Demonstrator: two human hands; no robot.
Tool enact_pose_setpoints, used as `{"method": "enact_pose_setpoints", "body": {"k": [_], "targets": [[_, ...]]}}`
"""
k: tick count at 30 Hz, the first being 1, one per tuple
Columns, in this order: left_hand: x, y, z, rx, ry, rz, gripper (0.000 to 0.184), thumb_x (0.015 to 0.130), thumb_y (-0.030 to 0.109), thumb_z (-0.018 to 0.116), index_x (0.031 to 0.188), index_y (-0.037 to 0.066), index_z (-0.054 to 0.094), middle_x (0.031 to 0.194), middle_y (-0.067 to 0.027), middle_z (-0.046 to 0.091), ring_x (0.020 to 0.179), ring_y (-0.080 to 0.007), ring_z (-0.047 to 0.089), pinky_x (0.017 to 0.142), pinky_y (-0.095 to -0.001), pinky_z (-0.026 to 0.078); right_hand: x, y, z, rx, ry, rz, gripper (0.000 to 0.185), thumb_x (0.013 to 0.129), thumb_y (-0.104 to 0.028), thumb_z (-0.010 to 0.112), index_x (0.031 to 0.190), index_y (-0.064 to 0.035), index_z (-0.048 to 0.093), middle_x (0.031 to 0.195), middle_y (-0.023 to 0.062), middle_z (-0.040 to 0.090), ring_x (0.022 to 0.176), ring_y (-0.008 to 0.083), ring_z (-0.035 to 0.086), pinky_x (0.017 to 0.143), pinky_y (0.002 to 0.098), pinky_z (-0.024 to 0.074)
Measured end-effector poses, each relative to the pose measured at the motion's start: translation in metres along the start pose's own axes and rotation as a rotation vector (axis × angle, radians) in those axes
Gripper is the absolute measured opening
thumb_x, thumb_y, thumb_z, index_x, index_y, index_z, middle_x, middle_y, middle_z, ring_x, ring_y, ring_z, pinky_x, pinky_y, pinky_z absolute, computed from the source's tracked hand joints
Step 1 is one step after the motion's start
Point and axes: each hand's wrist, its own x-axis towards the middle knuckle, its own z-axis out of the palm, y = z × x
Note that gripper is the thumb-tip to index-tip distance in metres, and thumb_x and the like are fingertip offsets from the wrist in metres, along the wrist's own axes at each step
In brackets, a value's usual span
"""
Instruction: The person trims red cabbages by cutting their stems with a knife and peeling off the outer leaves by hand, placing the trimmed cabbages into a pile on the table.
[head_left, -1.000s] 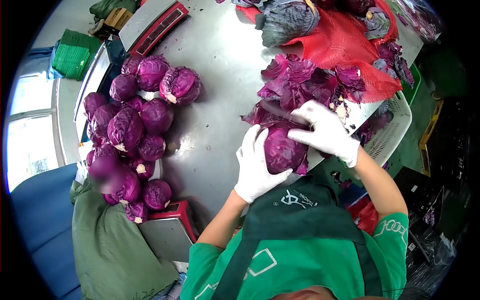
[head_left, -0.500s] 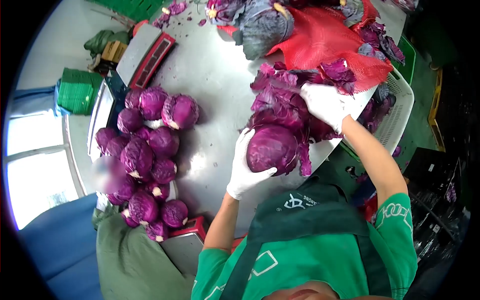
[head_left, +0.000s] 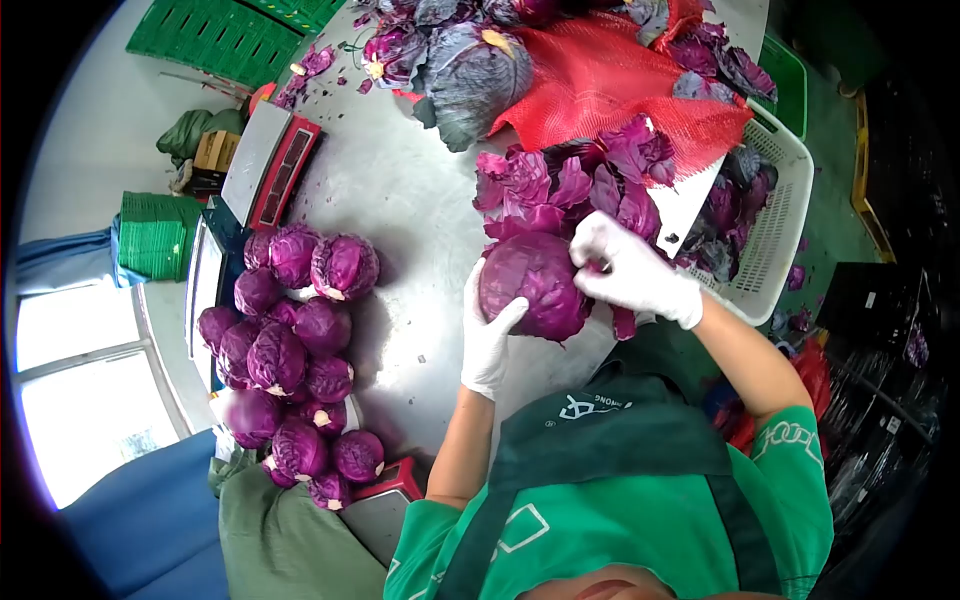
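Observation:
A round red cabbage [head_left: 533, 284] sits on the metal table in front of me. My left hand [head_left: 487, 332], in a white glove, grips its left side, with the thumb across the front. On the cabbage's right side, the curled fingers of my gloved right hand [head_left: 632, 272] are closed at its edge, and a bit of purple leaf shows between them. Loose outer cabbage leaves [head_left: 545, 192] lie in a heap just behind the cabbage.
Several trimmed red cabbages [head_left: 277, 360] are piled to the left, near red-fronted scales [head_left: 282, 175]. Untrimmed cabbages [head_left: 478, 80] and a red mesh bag [head_left: 600, 80] lie at the back. A white basket [head_left: 790, 215] with leaves stands to the right.
My right hand has come from the loose leaves down to the cabbage's right side, its fingers now curled. My left hand still holds the cabbage. The view has shifted slightly.

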Motion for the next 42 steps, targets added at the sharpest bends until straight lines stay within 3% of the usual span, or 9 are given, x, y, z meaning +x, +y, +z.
{"method": "enact_pose_setpoints", "body": {"k": [3,7,11,15,17,19,25,31,42], "targets": [[0.005,-0.009,-0.027,-0.115,-0.035,-0.058,0.080,0.079,0.007,0.074,0.149,0.005,0.036,0.144,-0.0110,0.046,0.134,-0.0251,0.045,0.114,-0.0400,0.038,0.013,0.050,-0.044,-0.338,0.293,0.215,0.015,0.077,0.007,0.051,0.086,-0.0046,0.055,0.086,0.0095,0.054,0.082,0.0212,0.055,0.074,0.0314,0.0466],[0.010,-0.020,-0.053,-0.259,-0.141,-0.126,0.085,0.079,0.019,0.073,0.152,0.005,0.032,0.148,-0.0125,0.043,0.137,-0.0276,0.043,0.116,-0.0415,0.035,0.029,0.041,-0.085,-1.064,0.709,-0.199,0.029,0.083,-0.017,0.067,0.110,-0.0073,0.066,0.100,0.0104,0.059,0.082,0.0331,0.059,0.077,0.0428,0.0509],[0.011,-0.018,-0.062,-0.198,-0.163,-0.113,0.088,0.080,0.022,0.075,0.153,0.006,0.030,0.149,-0.0134,0.042,0.138,-0.0276,0.042,0.115,-0.0411,0.035,0.015,-0.015,-0.012,-0.389,0.153,0.110,0.050,0.086,-0.039,0.069,0.126,-0.0102,0.064,0.112,0.0138,0.059,0.108,0.0352,0.060,0.096,0.0425,0.0482],[-0.008,0.020,-0.029,0.297,0.120,0.165,0.099,0.079,0.033,0.079,0.155,0.008,0.022,0.154,-0.0145,0.035,0.139,-0.0302,0.040,0.115,-0.0461,0.034,0.031,0.032,0.044,-0.064,0.102,0.341,0.065,0.090,-0.055,0.061,0.130,-0.0035,0.061,0.114,0.0201,0.066,0.109,0.0347,0.064,0.101,0.0405,0.0469],[-0.010,0.028,-0.034,1.044,-0.072,0.502,0.125,0.061,0.046,0.091,0.156,0.007,0.019,0.153,-0.0217,0.031,0.142,-0.0381,0.033,0.116,-0.0525,0.027,0.049,0.024,0.061,-0.004,0.177,0.364,0.056,0.093,-0.050,0.061,0.119,-0.0004,0.066,0.104,0.0187,0.070,0.096,0.0300,0.067,0.088,0.0377,0.0507],[0.005,0.012,-0.041,1.102,0.114,0.583,0.127,0.056,0.050,0.092,0.154,0.006,0.023,0.151,-0.0240,0.034,0.142,-0.0402,0.031,0.117,-0.0520,0.026,0.061,-0.003,0.048,0.351,0.058,0.562,0.045,0.096,-0.037,0.063,0.118,0.0032,0.065,0.090,0.0126,0.067,0.089,0.0157,0.060,0.085,0.0294,0.0477],[0.028,0.035,-0.064,0.331,0.086,0.181,0.106,0.073,0.025,0.086,0.155,0.007,0.023,0.149,-0.0153,0.038,0.134,-0.0287,0.045,0.109,-0.0420,0.042,0.069,0.025,0.069,0.134,-0.010,0.123,0.055,0.088,-0.026,0.074,0.135,-0.0024,0.058,0.108,0.0049,0.056,0.092,0.0141,0.055,0.088,0.0275,0.0464],[0.004,0.042,-0.046,-0.056,0.020,-0.234,0.088,0.083,0.022,0.077,0.154,0.012,0.027,0.142,-0.0127,0.048,0.125,-0.0258,0.055,0.093,-0.0412,0.054,0.050,-0.017,0.052,-0.316,-0.171,0.133,0.084,0.079,-0.054,0.074,0.142,-0.0039,0.048,0.118,0.0176,0.057,0.105,0.0339,0.061,0.092,0.0377,0.0496],[0.007,0.032,-0.049,0.055,-0.073,-0.273,0.088,0.085,0.021,0.077,0.153,0.002,0.024,0.145,-0.0144,0.044,0.132,-0.0262,0.047,0.108,-0.0389,0.042,0.046,0.001,0.044,-0.590,0.000,-0.208,0.029,0.092,-0.033,0.059,0.115,-0.0158,0.064,0.088,0.0075,0.060,0.070,0.0285,0.064,0.064,0.0434,0.0527]]}}
